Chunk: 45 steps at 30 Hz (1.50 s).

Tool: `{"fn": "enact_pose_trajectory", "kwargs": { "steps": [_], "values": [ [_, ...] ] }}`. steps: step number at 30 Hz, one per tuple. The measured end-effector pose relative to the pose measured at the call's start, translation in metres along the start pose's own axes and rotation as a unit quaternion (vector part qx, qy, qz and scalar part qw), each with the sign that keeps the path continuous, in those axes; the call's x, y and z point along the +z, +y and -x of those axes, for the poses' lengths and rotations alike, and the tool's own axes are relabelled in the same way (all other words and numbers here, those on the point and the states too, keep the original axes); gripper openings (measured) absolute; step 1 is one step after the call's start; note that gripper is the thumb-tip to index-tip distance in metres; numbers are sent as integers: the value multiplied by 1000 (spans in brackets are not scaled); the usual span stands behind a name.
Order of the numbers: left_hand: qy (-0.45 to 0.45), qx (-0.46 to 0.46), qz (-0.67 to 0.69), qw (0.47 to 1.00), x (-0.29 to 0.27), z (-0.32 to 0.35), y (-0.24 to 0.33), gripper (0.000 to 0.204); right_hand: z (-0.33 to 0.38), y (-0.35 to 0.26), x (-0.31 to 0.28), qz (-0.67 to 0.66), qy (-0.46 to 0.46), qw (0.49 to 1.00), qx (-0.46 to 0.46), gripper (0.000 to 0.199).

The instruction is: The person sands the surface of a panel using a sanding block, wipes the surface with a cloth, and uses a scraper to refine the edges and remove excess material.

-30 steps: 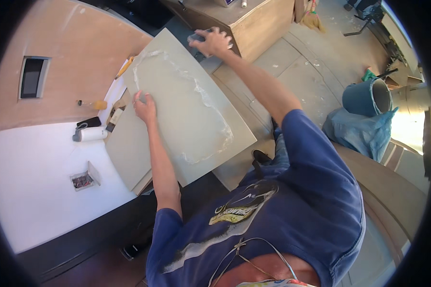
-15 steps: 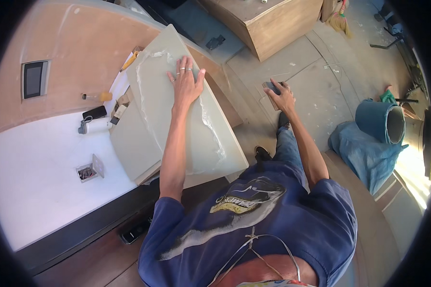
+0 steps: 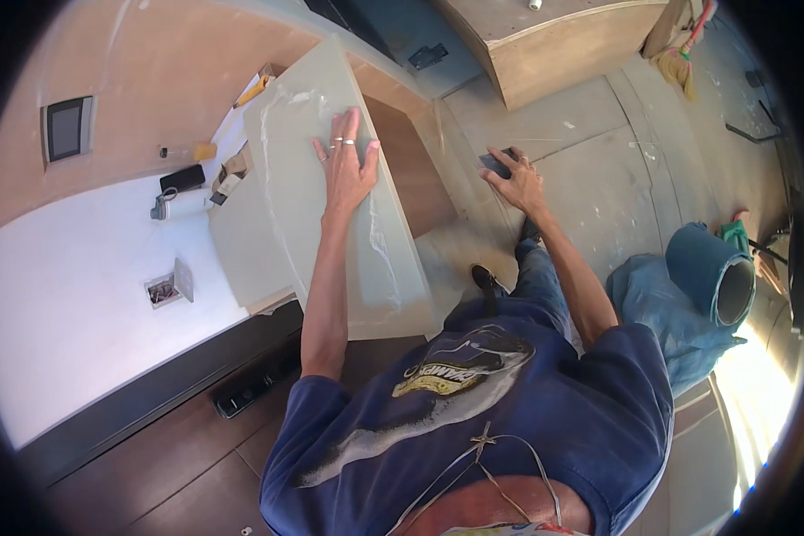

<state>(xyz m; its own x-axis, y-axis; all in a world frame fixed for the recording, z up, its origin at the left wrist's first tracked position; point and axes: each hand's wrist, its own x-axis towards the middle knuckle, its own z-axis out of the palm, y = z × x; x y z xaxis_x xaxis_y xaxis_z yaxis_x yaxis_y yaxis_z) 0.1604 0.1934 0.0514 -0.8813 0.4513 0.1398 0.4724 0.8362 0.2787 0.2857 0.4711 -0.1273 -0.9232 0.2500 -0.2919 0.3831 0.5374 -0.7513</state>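
Note:
A pale grey-green board (image 3: 288, 147) stands tilted in front of me, with uneven white smears along its edges. My left hand (image 3: 347, 170) lies on its upper part, fingers stretched out and rings on some of them. Off the board's right side, in the air above the floor, my right hand (image 3: 520, 183) grips a small dark grey sanding block (image 3: 494, 164). The fingers hide part of the block. Another pale panel (image 3: 241, 246) shows behind the board on the left.
On the white surface (image 3: 80, 313) at left are a phone (image 3: 182, 178), a white bottle (image 3: 183, 206) and an open socket box (image 3: 163, 290). A wooden box (image 3: 581, 58) stands far off, near a broom (image 3: 676, 70). At right a blue bucket (image 3: 701, 263) rests by blue plastic sheeting (image 3: 648, 299).
The view has shifted slightly. The block in my right hand has turned, its dark face now showing more. My left hand stays on the board, which looks more upright.

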Motion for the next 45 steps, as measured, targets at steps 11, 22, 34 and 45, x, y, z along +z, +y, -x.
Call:
{"fn": "enact_pose_trajectory", "kwargs": {
  "steps": [11,22,34,45],
  "values": [
    [112,-94,52,988,-10,-4,-33,46,-11,-123,-1,-23,46,978,-204,65],
    [154,-237,-36,959,-12,4,-110,54,-41,-221,1,132,139,912,-364,60],
    [171,-239,-38,955,-13,2,-109,53,-44,-229,-5,188,147,885,-399,55],
    [184,-227,-46,955,-11,4,-114,51,-64,-245,6,188,153,895,-374,57]
  ]
}}
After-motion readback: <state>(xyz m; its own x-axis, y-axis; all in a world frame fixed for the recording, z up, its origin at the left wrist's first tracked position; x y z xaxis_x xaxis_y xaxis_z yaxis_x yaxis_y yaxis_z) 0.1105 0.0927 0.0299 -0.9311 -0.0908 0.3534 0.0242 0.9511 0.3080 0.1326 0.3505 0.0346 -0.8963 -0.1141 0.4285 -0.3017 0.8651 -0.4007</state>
